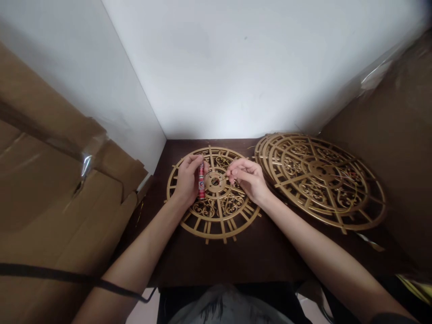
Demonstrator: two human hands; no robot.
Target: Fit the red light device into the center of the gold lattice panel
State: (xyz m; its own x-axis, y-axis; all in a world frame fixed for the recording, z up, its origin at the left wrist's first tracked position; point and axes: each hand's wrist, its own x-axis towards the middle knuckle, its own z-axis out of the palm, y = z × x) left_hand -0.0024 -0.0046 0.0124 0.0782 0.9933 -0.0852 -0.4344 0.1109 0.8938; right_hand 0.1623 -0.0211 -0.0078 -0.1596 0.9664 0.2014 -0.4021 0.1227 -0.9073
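Note:
A round gold openwork disc, like a clock face (220, 236), lies flat on the dark table (216, 263). Above its left part my left hand (187, 177) is closed round a small red tube with a printed label (201, 182). My right hand (249, 177) pinches near the disc's centre, at the end of a thin wire or thread; what lies between the fingertips is too small to make out. Fine light-coloured wires run between the two hands over the hub.
Several similar gold discs (337, 173) lie stacked at the right, with thin wires on top. Cardboard (43, 216) stands along the left, and a brown wrapped box (388, 130) at the right. A white wall (229, 72) rises behind. A black cord (67, 274) crosses the lower left.

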